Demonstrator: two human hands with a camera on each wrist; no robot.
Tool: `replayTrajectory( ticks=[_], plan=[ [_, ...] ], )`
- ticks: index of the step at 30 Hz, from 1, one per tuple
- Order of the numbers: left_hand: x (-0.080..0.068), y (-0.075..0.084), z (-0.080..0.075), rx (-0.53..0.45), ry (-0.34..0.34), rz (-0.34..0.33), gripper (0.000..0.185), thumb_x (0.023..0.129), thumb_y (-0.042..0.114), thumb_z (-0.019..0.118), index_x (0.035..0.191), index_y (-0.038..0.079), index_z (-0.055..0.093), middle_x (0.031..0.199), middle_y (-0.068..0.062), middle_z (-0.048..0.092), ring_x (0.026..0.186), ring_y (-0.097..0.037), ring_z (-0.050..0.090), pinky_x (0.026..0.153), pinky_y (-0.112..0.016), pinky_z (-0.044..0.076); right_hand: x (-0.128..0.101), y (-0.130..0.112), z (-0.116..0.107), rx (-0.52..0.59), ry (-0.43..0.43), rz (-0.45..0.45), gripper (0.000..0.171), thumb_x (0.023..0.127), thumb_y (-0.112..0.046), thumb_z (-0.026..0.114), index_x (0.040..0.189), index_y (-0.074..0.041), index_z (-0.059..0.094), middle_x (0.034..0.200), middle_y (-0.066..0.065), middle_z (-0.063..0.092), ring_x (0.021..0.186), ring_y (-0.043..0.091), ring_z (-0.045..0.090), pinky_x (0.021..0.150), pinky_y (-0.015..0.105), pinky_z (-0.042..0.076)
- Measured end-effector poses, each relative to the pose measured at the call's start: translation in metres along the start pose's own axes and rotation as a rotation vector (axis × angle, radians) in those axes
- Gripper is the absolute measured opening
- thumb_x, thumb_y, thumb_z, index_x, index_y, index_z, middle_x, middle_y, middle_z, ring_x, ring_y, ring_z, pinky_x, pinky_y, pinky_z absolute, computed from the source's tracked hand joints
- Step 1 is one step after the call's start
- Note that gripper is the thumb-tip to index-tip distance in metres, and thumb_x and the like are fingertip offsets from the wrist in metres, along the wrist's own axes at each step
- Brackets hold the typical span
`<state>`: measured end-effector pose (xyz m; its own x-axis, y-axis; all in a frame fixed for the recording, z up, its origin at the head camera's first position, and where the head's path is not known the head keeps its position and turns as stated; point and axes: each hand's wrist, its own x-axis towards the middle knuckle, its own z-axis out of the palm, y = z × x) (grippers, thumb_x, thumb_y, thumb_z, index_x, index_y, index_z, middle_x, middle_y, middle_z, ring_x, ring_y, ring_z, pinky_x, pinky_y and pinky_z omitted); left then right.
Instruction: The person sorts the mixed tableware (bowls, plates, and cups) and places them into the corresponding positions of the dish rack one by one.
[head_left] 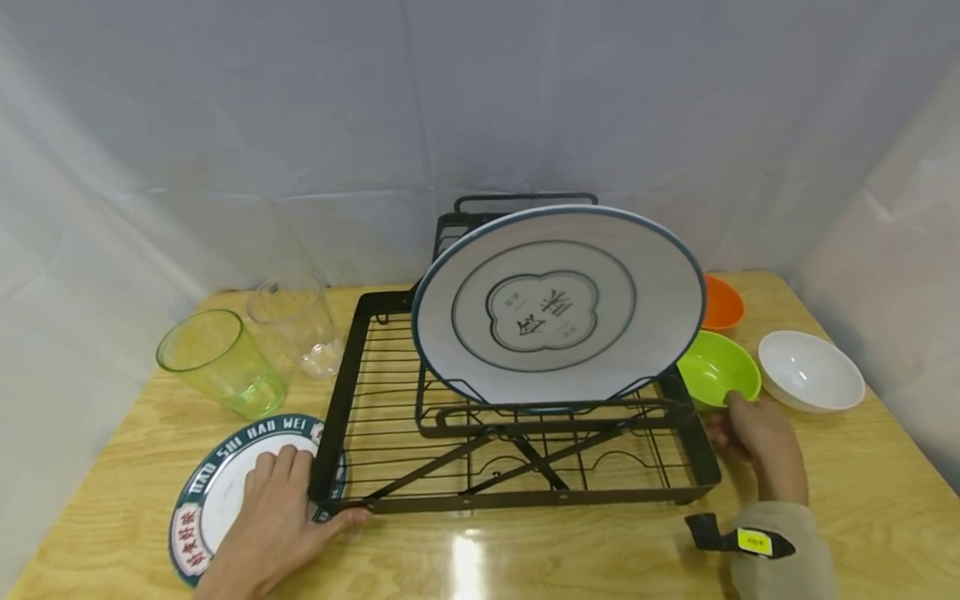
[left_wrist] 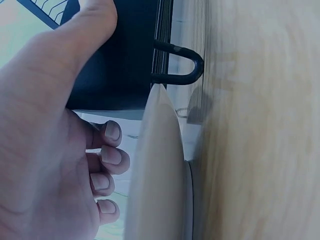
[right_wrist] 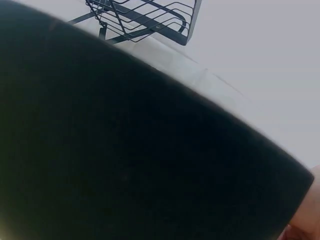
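Note:
A black two-tier wire dish rack [head_left: 570, 498] stands mid-table, and a large white plate with a blue rim [head_left: 480, 375] leans upright in its top tier. My left hand [head_left: 273, 504] grips the rack's front left corner, thumb along the front and fingers by the side. Beneath that hand lies a white plate with a dark green lettered rim [head_left: 187, 492]; its edge [left_wrist: 162, 175] shows in the left wrist view. At the rack's right, my right hand [head_left: 765, 437] pinches the near rim of a lime green bowl [head_left: 716, 362]. In the right wrist view a dark strap hides most of it.
A white bowl [head_left: 810, 371] sits right of the green one, with an orange bowl [head_left: 723, 302] behind. On the left are a green-tinted glass [head_left: 221, 358] and a clear glass [head_left: 296, 321]. A pale curtain [head_left: 300, 125] hangs behind the wooden table [head_left: 600, 558].

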<state>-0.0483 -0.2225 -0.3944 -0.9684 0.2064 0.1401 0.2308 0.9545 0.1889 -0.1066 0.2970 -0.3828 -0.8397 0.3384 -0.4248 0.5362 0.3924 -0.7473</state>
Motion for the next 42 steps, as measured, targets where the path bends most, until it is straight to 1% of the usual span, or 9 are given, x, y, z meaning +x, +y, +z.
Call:
replayTrajectory(
  ticks=[6, 17, 22, 28, 32, 34, 36, 39, 42],
  plan=[
    [0.000, 0.000, 0.001, -0.001, 0.008, 0.006, 0.080, 0.067, 0.070, 0.072, 0.095, -0.002, 0.052, 0.084, -0.007, 0.040, 0.079, -0.025, 0.032, 0.068, -0.035, 0.026, -0.003, 0.000, 0.002, 0.001, 0.079, -0.006, 0.042, 0.094, -0.021, 0.028, 0.097, 0.009, 0.057, 0.059, -0.001, 0.061, 0.053, 0.011, 0.059, 0.049, 0.027, 0.049],
    [0.000, 0.000, 0.002, -0.014, 0.006, -0.008, 0.082, 0.067, 0.071, 0.071, 0.098, -0.003, 0.052, 0.085, -0.008, 0.041, 0.080, -0.026, 0.033, 0.069, -0.036, 0.027, -0.004, -0.006, 0.008, -0.081, 0.288, -0.118, 0.038, 0.095, -0.022, 0.031, 0.091, 0.001, 0.061, 0.049, -0.009, 0.057, 0.048, 0.009, 0.055, 0.055, 0.026, 0.042],
    [0.000, 0.000, 0.002, -0.014, 0.010, -0.008, 0.081, 0.067, 0.071, 0.072, 0.096, -0.002, 0.051, 0.084, -0.007, 0.039, 0.080, -0.026, 0.032, 0.069, -0.036, 0.027, -0.004, -0.010, 0.011, -0.042, 0.398, -0.173, 0.041, 0.094, -0.018, 0.033, 0.084, 0.004, 0.066, 0.045, -0.012, 0.054, 0.043, 0.006, 0.053, 0.048, 0.024, 0.042],
    [0.000, 0.000, 0.002, -0.019, 0.007, -0.012, 0.081, 0.067, 0.070, 0.072, 0.097, -0.003, 0.051, 0.085, -0.008, 0.040, 0.080, -0.026, 0.033, 0.069, -0.037, 0.028, -0.007, -0.018, 0.011, -0.020, 0.502, -0.251, 0.040, 0.094, -0.016, 0.034, 0.078, 0.005, 0.064, 0.046, -0.008, 0.054, 0.040, 0.006, 0.051, 0.041, 0.023, 0.041],
    [0.001, 0.001, 0.002, -0.020, 0.014, -0.005, 0.081, 0.067, 0.070, 0.072, 0.097, -0.003, 0.051, 0.084, -0.007, 0.039, 0.080, -0.026, 0.033, 0.069, -0.036, 0.027, -0.011, -0.024, 0.014, -0.090, 0.570, -0.402, 0.039, 0.096, -0.015, 0.035, 0.077, 0.005, 0.063, 0.049, 0.002, 0.058, 0.038, 0.005, 0.049, 0.037, 0.021, 0.040],
    [0.001, 0.001, 0.001, -0.016, 0.005, -0.012, 0.081, 0.067, 0.070, 0.072, 0.097, -0.003, 0.051, 0.083, -0.007, 0.039, 0.080, -0.026, 0.032, 0.068, -0.036, 0.027, -0.013, -0.027, 0.018, -0.136, 0.617, -0.540, 0.038, 0.096, -0.013, 0.038, 0.074, 0.006, 0.061, 0.050, 0.009, 0.059, 0.037, 0.009, 0.050, 0.035, 0.019, 0.037],
    [0.001, 0.001, 0.001, -0.013, -0.006, -0.020, 0.081, 0.068, 0.070, 0.072, 0.097, -0.003, 0.051, 0.083, -0.007, 0.038, 0.079, -0.026, 0.032, 0.068, -0.035, 0.026, -0.013, -0.030, 0.022, -0.193, 0.676, -0.722, 0.033, 0.095, -0.006, 0.043, 0.068, 0.006, 0.058, 0.051, 0.015, 0.059, 0.038, 0.019, 0.052, 0.035, 0.022, 0.036],
    [0.001, 0.002, 0.001, -0.012, -0.018, -0.029, 0.082, 0.068, 0.070, 0.071, 0.098, -0.004, 0.051, 0.083, -0.007, 0.038, 0.079, -0.025, 0.032, 0.068, -0.035, 0.026, -0.013, -0.034, 0.029, -0.282, 0.720, -0.959, 0.026, 0.091, 0.003, 0.049, 0.065, 0.004, 0.053, 0.051, 0.016, 0.054, 0.042, 0.026, 0.047, 0.038, 0.026, 0.032],
    [0.000, 0.001, 0.001, -0.011, -0.023, -0.029, 0.082, 0.069, 0.070, 0.071, 0.098, -0.004, 0.052, 0.083, -0.007, 0.038, 0.079, -0.025, 0.032, 0.067, -0.035, 0.027, -0.014, -0.039, 0.037, -0.334, 0.697, -1.086, 0.018, 0.089, 0.006, 0.055, 0.071, 0.002, 0.052, 0.054, 0.011, 0.047, 0.047, 0.025, 0.042, 0.043, 0.031, 0.030]
  ],
)
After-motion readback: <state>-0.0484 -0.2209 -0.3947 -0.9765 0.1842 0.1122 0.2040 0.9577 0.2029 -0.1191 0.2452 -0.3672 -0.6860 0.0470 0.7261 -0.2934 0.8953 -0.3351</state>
